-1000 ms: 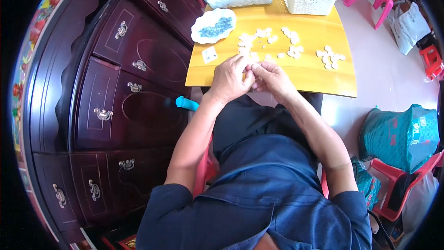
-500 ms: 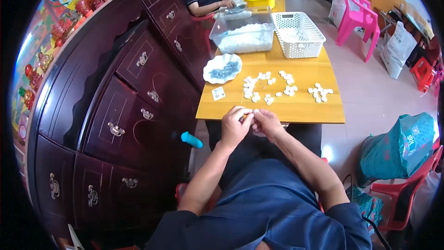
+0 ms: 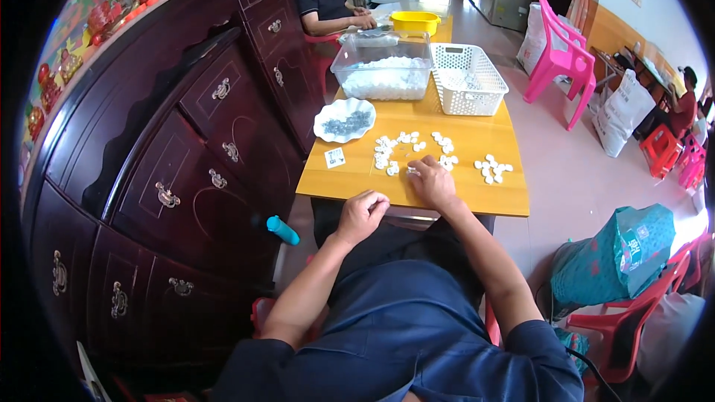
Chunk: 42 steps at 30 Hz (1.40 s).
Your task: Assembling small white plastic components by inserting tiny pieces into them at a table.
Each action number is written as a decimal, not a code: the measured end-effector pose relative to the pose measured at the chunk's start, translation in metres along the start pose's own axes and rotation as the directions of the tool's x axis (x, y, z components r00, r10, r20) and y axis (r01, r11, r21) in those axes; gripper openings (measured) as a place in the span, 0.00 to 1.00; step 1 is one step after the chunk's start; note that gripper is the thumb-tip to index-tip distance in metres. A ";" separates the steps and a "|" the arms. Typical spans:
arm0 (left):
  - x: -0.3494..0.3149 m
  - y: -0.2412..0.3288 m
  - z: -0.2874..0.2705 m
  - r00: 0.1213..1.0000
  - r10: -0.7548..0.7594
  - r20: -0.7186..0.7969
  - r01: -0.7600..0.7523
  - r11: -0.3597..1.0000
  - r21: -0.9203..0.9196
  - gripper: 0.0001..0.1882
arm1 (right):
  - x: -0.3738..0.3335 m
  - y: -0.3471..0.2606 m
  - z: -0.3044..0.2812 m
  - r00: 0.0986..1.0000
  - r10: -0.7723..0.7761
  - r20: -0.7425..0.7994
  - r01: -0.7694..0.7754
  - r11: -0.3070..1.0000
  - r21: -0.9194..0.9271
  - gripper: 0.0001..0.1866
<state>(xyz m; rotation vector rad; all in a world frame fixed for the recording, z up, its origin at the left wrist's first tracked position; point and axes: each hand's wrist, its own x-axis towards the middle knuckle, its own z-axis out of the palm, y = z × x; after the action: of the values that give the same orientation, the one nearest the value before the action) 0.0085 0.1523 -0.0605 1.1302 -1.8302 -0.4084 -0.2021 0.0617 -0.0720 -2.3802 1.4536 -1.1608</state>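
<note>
Right grip [image 3: 432,180] covered whatever lay beneath it among the white pieces [image 3: 392,169]; whether it held one could not be told. Left grip [image 3: 363,216] hid its own inner side. Bits [image 3: 356,121] in the scalloped dish [image 3: 322,120] were too small to identify. Lower edge cut off the shirt [image 3: 387,313].

White pieces [image 3: 383,153], honey-yellow table [image 3: 477,199], bright yellow basin [image 3: 415,26]
</note>
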 end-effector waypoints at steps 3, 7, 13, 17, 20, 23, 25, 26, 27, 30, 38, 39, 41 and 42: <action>-0.002 -0.003 0.002 1.000 0.004 -0.008 -0.004 1.000 -0.005 0.03 | 0.002 0.003 0.004 1.000 0.011 0.023 -0.010 1.000 -0.026 0.08; -0.004 -0.010 0.001 0.999 -0.016 -0.041 0.015 1.000 -0.022 0.03 | 0.003 0.002 0.001 0.998 -0.051 0.041 0.053 0.998 -0.038 0.06; -0.008 -0.016 -0.003 0.998 -0.038 -0.053 0.037 0.999 -0.008 0.03 | 0.001 -0.002 -0.004 0.994 -0.109 0.013 0.109 0.994 -0.006 0.06; 0.000 -0.014 0.004 0.998 -0.063 -0.028 0.061 0.996 -0.063 0.04 | 0.004 0.026 0.005 0.998 -0.045 -0.039 0.047 0.998 0.033 0.07; -0.006 -0.025 -0.003 0.997 0.012 -0.076 -0.010 1.000 0.023 0.04 | 0.010 0.013 0.000 0.993 -0.116 -0.008 0.117 0.993 0.029 0.10; -0.001 -0.024 -0.003 0.997 0.016 -0.075 -0.017 1.000 -0.003 0.04 | 0.007 0.021 -0.007 1.000 0.006 -0.002 -0.006 0.996 -0.091 0.08; 0.001 -0.024 -0.002 0.997 0.005 -0.072 -0.006 1.000 -0.023 0.04 | 0.002 0.024 -0.011 1.000 0.004 0.020 -0.002 0.994 -0.106 0.08; 0.002 -0.023 -0.002 0.998 0.004 -0.063 -0.006 0.999 -0.031 0.04 | 0.002 0.024 -0.013 1.000 -0.001 0.028 0.005 0.993 -0.117 0.08; 0.001 -0.024 -0.001 0.999 0.006 -0.054 -0.008 0.999 -0.040 0.04 | 0.000 0.024 -0.013 0.999 -0.002 0.034 0.006 0.993 -0.121 0.08; 0.002 -0.025 -0.002 0.998 0.017 -0.067 -0.020 0.999 -0.039 0.03 | 0.000 0.019 -0.015 1.000 -0.028 0.002 0.028 0.990 -0.138 0.08; -0.002 -0.023 -0.003 0.997 0.008 -0.083 -0.012 0.999 -0.045 0.04 | -0.009 -0.004 -0.007 0.989 0.103 0.110 -0.085 0.984 -0.156 0.11; -0.002 -0.023 -0.001 0.996 0.010 -0.084 -0.016 0.998 -0.061 0.04 | -0.010 -0.003 -0.008 0.992 0.088 0.090 -0.074 0.986 -0.151 0.11; -0.003 -0.023 0.002 0.996 0.026 -0.085 -0.031 0.998 -0.060 0.04 | -0.012 0.000 -0.006 0.996 0.067 0.056 -0.059 0.989 -0.138 0.12; -0.004 -0.022 0.001 0.996 0.032 -0.084 -0.036 0.998 -0.046 0.04 | -0.012 -0.001 -0.004 0.996 0.072 0.051 -0.064 0.988 -0.138 0.12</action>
<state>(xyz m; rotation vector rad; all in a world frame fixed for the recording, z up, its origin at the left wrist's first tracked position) 0.0198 0.1434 -0.0779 1.0666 -1.7560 -0.3778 -0.2068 0.0734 -0.0752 -2.4073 1.6314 -1.0013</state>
